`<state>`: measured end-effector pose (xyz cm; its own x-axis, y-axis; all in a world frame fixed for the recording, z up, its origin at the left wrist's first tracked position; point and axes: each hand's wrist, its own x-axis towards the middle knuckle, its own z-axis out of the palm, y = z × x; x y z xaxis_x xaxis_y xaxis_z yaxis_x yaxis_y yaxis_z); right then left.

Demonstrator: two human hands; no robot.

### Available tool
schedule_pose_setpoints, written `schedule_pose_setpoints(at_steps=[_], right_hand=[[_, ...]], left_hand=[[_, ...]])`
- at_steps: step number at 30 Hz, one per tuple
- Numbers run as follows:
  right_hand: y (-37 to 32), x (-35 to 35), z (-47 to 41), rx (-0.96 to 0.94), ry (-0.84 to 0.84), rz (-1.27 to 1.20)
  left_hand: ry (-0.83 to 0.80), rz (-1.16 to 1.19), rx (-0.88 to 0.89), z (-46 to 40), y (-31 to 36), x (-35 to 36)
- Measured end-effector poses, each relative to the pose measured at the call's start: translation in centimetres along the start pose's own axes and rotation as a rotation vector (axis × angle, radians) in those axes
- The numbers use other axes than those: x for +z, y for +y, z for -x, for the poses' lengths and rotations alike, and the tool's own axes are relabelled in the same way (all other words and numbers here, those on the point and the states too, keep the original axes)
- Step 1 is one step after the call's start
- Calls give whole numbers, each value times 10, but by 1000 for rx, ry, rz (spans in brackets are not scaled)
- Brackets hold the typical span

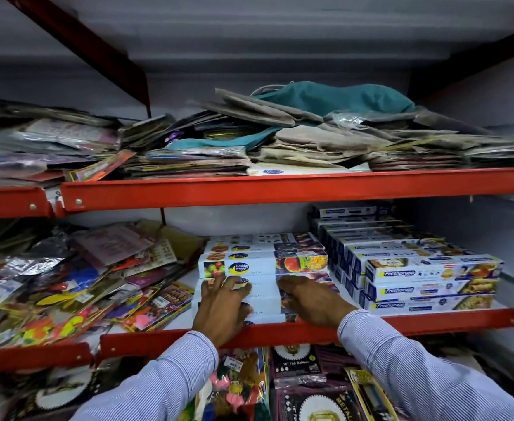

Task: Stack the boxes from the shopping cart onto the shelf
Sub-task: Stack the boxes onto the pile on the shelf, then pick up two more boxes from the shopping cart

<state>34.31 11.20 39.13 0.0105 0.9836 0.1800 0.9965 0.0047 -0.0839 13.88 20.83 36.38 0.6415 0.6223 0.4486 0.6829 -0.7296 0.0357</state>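
A stack of long white Healthy Wrapp boxes (263, 262) stands on the middle red shelf (431, 322), several layers high. My left hand (222, 308) lies flat against the front faces of the lower boxes, fingers spread. My right hand (311, 299) presses against the same stack's front on its right half. Neither hand is closed around a box. To the right, a taller stack of Freshwrapp boxes (431, 273) fills the shelf. The shopping cart is out of view.
Loose glossy packets (82, 287) crowd the left of the middle shelf. The upper shelf (280, 186) holds piled paper bags and a teal cloth bag (334, 97). Below hang foil balloon packs (298, 364). A strip of bare shelf lies left of the stack.
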Motion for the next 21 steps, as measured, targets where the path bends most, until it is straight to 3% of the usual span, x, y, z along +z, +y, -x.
schedule_pose_setpoints(at_steps=[5, 8, 13, 14, 15, 16, 21], right_hand=[[-28, 10, 47, 20, 233, -4], [-50, 40, 97, 58, 303, -71], [-64, 114, 151, 140, 260, -175], [-70, 124, 163, 129, 291, -161], [-68, 125, 159, 141, 279, -204], [-76, 189, 196, 166, 104, -223], [-91, 272, 243, 302, -209, -397]], left_hand=[[175, 69, 85, 52, 17, -12], [132, 143, 76, 111, 29, -1], [-26, 232, 26, 181, 24, 41], [19, 202, 56, 195, 25, 47], [0, 260, 42, 188, 19, 46], [-148, 290, -57, 251, 25, 95], [-431, 338, -227, 332, 27, 149]])
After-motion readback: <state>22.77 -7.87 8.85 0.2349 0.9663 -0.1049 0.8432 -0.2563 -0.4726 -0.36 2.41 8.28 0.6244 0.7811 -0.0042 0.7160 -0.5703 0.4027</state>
